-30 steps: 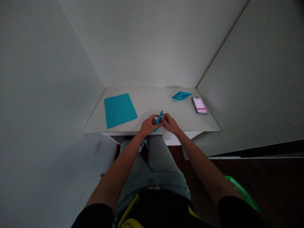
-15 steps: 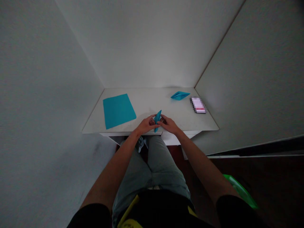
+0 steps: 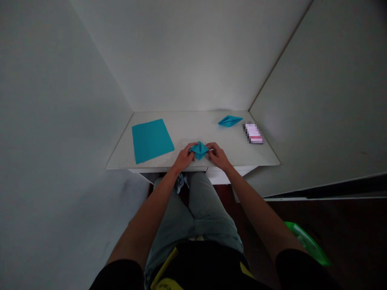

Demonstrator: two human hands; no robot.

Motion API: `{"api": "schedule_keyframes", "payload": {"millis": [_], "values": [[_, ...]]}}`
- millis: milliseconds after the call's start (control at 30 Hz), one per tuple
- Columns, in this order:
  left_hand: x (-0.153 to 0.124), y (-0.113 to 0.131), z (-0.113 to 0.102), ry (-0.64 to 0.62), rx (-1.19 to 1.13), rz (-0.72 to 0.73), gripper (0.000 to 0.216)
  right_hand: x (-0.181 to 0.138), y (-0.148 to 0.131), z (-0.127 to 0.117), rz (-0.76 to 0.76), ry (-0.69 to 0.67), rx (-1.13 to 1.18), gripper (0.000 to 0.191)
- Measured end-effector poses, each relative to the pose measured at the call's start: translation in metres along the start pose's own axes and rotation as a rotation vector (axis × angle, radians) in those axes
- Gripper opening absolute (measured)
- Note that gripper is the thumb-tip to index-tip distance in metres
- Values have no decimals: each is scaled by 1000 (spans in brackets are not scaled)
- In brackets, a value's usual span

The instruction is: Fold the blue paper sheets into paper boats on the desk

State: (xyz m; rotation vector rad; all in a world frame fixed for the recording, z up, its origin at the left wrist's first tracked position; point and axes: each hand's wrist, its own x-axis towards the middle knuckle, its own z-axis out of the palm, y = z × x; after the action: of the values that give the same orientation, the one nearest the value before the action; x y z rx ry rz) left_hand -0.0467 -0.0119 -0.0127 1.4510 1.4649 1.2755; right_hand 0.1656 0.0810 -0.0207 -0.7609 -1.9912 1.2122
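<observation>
A small folded piece of blue paper (image 3: 199, 150) sits between my two hands near the front edge of the white table (image 3: 193, 133). My left hand (image 3: 184, 156) pinches its left side and my right hand (image 3: 218, 155) pinches its right side, so it spreads into a wide kite shape. A flat blue paper sheet (image 3: 151, 139) lies to the left of my hands. A finished blue paper boat (image 3: 229, 121) rests at the back right of the table.
A blurred white and pink card-like object (image 3: 254, 133) lies at the table's right edge by the wall. White walls close in on three sides. A green object (image 3: 305, 243) is on the dark floor at the lower right.
The folded paper stood narrow and upright between my fingers before. Now my hands have pulled its sides apart and it lies wider and flatter.
</observation>
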Motion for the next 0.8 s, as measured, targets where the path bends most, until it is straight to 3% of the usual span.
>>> {"api": "schedule_keyframes", "payload": {"millis": [133, 300, 467, 633, 800], "values": [[2, -3, -1, 63, -111, 0, 32, 1, 2, -3, 79, 1, 18, 29], [1, -2, -2, 14, -128, -51, 25, 4, 7, -3, 86, 57, 68, 40], [1, -3, 3, 76, -181, -67, 57, 6, 8, -1, 58, 71, 97, 72], [4, -2, 5, 18, -45, -58, 47, 7, 7, -3, 92, 49, 30, 52], [5, 4, 3, 65, -19, -1, 39, 7, 6, -5, 140, 104, 85, 52]]}}
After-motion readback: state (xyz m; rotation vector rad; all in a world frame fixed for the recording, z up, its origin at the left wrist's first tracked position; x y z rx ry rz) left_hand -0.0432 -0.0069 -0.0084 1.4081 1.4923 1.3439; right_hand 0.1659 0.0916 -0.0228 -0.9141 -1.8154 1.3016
